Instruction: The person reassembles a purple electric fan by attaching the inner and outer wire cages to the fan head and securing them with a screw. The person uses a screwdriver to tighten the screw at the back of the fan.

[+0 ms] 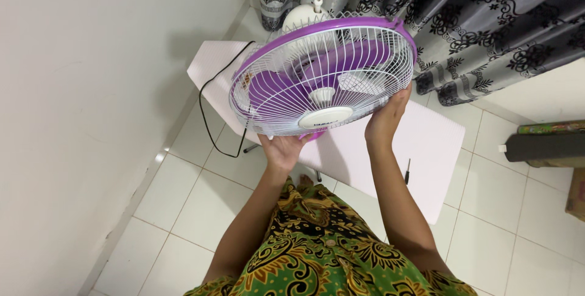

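Note:
A fan head [323, 76] with a white wire grille, purple rim and purple blades is tilted up toward me above a low white table [426, 149]. My left hand [281, 149] supports the grille's lower edge from beneath. Against the rim's lower right edge presses my right hand [387, 119]. The fan's white motor housing [303, 15] shows behind the grille. A black power cord [204, 107] loops from the fan over the table's left end down to the floor.
A small dark screwdriver [407, 171] lies on the table at the right. Grey patterned curtains [475, 21] hang behind. A white wall [79, 119] runs along the left. Dark rolled items [545, 146] lie on the tiled floor at far right.

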